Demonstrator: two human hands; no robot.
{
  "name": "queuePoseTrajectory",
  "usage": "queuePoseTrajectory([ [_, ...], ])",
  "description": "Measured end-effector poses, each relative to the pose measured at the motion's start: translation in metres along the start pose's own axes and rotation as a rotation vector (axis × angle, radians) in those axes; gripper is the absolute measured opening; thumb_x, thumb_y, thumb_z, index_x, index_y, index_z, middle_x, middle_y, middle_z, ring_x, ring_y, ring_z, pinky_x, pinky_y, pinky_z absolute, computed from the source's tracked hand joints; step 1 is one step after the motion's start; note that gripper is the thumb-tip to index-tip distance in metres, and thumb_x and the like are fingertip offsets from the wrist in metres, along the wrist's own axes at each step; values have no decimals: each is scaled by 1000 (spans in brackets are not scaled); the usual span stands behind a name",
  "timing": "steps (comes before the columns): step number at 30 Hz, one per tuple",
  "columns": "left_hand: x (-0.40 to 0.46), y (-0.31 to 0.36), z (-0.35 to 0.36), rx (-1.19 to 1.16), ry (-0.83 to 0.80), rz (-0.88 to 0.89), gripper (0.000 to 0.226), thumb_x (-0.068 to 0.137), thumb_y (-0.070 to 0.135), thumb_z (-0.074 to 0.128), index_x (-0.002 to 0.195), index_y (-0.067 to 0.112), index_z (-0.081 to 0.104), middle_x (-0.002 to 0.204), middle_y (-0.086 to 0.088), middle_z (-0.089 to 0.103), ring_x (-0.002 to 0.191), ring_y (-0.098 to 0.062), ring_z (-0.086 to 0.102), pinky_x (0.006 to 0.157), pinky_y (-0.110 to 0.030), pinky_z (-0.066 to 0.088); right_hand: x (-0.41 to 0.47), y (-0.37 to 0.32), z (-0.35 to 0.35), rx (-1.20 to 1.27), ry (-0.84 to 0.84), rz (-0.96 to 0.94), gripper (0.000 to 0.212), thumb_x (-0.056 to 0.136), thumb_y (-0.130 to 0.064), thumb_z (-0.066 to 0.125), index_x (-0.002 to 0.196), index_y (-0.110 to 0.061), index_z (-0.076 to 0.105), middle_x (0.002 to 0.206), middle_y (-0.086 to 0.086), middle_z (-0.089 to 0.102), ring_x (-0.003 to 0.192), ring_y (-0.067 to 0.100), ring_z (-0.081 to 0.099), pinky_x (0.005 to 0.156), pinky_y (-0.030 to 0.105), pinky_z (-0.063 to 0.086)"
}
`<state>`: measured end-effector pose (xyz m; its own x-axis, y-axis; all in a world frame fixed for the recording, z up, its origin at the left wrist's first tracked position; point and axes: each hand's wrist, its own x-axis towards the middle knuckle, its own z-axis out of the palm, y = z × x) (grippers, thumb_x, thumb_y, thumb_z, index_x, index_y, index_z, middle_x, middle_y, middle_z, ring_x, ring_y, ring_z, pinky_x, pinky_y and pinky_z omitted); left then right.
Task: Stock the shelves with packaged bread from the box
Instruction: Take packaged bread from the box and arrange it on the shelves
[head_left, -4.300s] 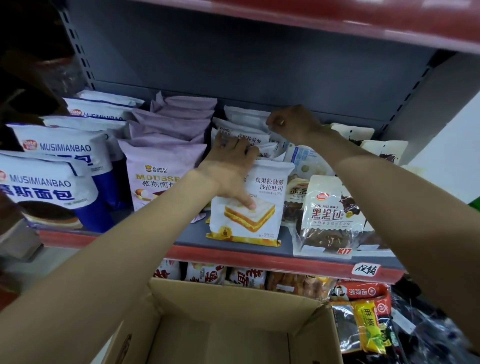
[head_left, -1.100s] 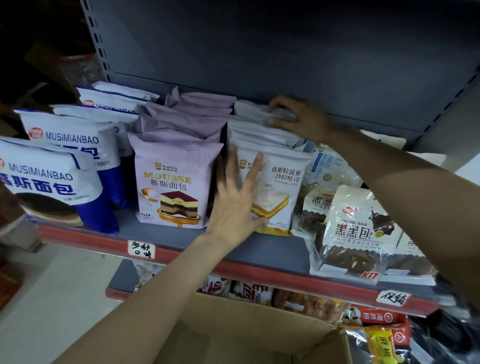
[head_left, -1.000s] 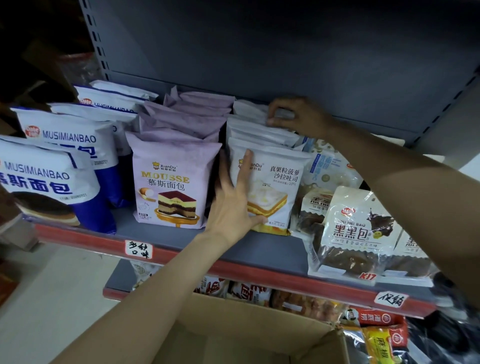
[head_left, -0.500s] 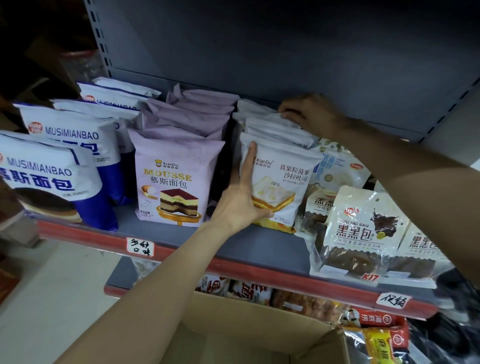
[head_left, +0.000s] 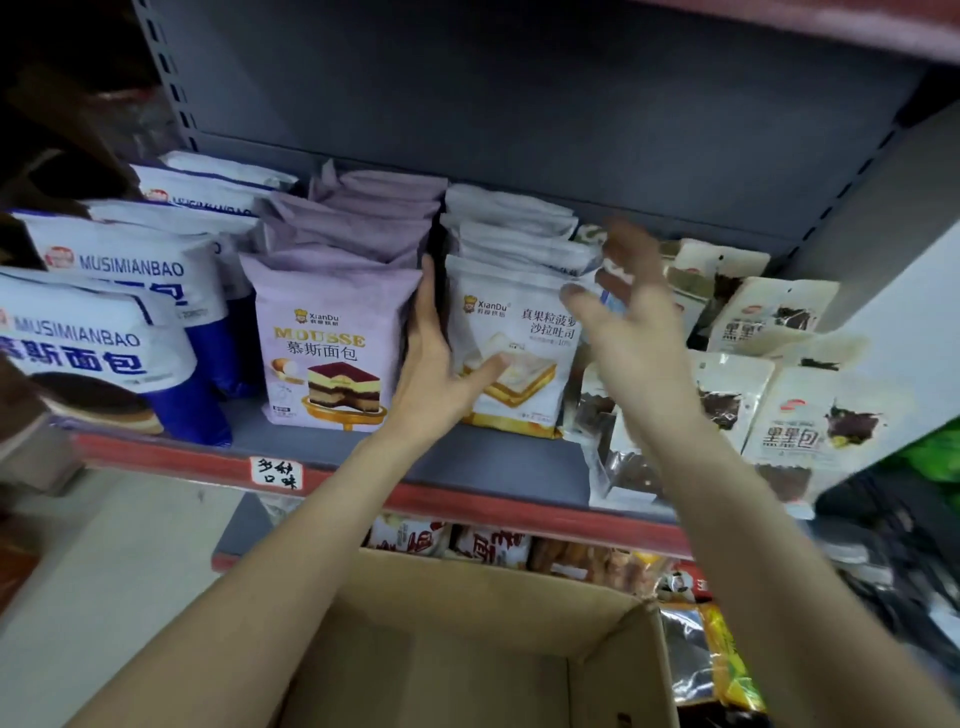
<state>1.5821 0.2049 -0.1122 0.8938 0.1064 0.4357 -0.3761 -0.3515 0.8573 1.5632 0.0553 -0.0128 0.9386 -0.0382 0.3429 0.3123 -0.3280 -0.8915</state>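
Observation:
A row of white toast-bread packets (head_left: 519, 332) stands on the grey shelf (head_left: 498, 462), front one upright. My left hand (head_left: 441, 358) has straight fingers slid between that row and the purple mousse packets (head_left: 332, 338), its thumb lying on the front white packet. My right hand (head_left: 628, 317) hovers blurred in front of the row's right side, fingers spread and holding nothing. The cardboard box (head_left: 467, 649) sits open below the shelf; its visible part shows no packets.
Blue and white Musimianbao bags (head_left: 98, 332) fill the shelf's left. Dark-cake packets (head_left: 779, 415) lean at the right. A lower shelf holds more snacks (head_left: 488, 545). A handwritten price tag (head_left: 275, 473) sits on the red shelf lip.
My right hand has come off the back of the white packet row and moved forward and down, open. My left hand stays against the front white packet.

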Motion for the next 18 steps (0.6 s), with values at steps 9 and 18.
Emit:
queuePoseTrajectory([
  [9, 3, -11, 11, -49, -145, -90, 120, 68, 31, 72, 148, 15, -17, 159, -2, 4, 145, -8, 14, 118, -28, 19, -13, 56, 79, -90, 273, 148, 88, 76, -15, 69, 147, -20, 17, 148, 24, 20, 139, 36, 17, 112, 47, 22],
  [18, 10, -39, 15, -99, -201, -83, 132, 62, -13, 78, 146, 14, -21, 152, 9, 12, 132, 9, 26, 100, -5, 32, 14, 94, 55, 169, 51, 81, 97, 70, -15, 81, 145, -29, 22, 134, -9, 28, 123, -2, 29, 100, 12, 27],
])
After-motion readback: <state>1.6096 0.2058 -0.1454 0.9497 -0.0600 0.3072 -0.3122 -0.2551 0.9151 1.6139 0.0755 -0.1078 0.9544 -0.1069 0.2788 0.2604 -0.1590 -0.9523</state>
